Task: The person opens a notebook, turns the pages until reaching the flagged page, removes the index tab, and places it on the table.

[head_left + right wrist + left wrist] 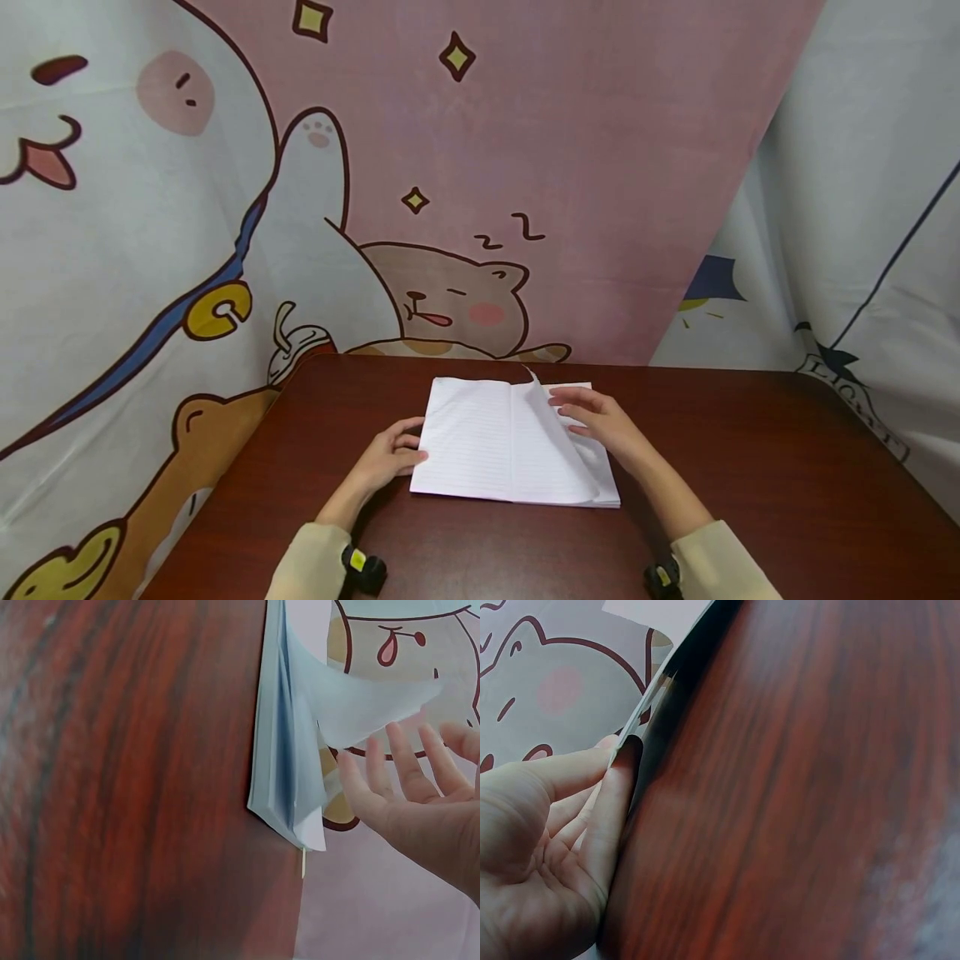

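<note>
An open notebook (468, 442) with lined white pages lies on the table. At its left edge, my left hand (384, 457) pinches the sheets, thumb on top and fingers beneath, as the left wrist view shows along the notebook's edge (649, 694). On the right half, one page (553, 450) stands partly lifted and curls over the sheets below it. My right hand (606, 423) hovers beside that page with its fingers spread and loosely extended. From the right wrist, the lifted page (360, 705) bends toward the fingertips, and the palm holds nothing.
The dark reddish-brown wooden table (750, 467) reaches back to a cloth backdrop (600, 167) printed with cartoon animals. More white cloth (862, 208) hangs at the right. Each wrist wears a small black camera (367, 573) below a pale sleeve (309, 562).
</note>
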### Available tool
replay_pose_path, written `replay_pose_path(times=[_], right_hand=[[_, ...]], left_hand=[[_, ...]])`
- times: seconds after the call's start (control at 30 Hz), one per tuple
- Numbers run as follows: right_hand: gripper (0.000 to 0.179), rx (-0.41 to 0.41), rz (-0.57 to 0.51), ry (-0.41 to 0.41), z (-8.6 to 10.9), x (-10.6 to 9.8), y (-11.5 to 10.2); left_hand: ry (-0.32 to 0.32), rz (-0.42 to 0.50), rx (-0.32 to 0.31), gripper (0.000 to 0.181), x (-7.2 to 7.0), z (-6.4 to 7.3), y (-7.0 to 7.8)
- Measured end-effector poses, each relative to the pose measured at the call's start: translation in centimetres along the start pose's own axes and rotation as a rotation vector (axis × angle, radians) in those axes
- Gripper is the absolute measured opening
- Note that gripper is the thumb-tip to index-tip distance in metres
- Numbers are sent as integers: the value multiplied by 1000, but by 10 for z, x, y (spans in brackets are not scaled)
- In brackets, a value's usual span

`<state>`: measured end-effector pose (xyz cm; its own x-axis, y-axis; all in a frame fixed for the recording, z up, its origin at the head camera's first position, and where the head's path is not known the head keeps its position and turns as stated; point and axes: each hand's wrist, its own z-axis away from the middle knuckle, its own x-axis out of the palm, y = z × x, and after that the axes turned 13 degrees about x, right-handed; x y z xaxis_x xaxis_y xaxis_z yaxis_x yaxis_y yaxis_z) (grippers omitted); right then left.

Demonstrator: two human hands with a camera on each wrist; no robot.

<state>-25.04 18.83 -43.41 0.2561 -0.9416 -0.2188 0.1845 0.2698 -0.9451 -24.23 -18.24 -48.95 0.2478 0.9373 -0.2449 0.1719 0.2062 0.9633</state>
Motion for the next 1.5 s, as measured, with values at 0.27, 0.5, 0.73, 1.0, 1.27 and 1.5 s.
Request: replay_pose_path(times=[0.27,0.5,0.73,1.0,1.27,1.5], right_hand=[[38,-52,29,-58,0,8,3],[41,-75,78,-67,-1,12,4],[45,-86,138,-78,-3,16,5],[46,-107,168,-70,-3,26,6],[55,-55,235,-18,-4,39,3],[66,28,248,-15,-7,46,3]], left_hand=[[-3,6,-5,62,0,0,1],[-2,2,-5,61,0,0,0],[3,-8,-7,62,0,0,2],[-5,7,-2,61,0,0,1],[-4,14,-1,61,-1,-1,1],[0,6,-7,62,-1,0,2]])
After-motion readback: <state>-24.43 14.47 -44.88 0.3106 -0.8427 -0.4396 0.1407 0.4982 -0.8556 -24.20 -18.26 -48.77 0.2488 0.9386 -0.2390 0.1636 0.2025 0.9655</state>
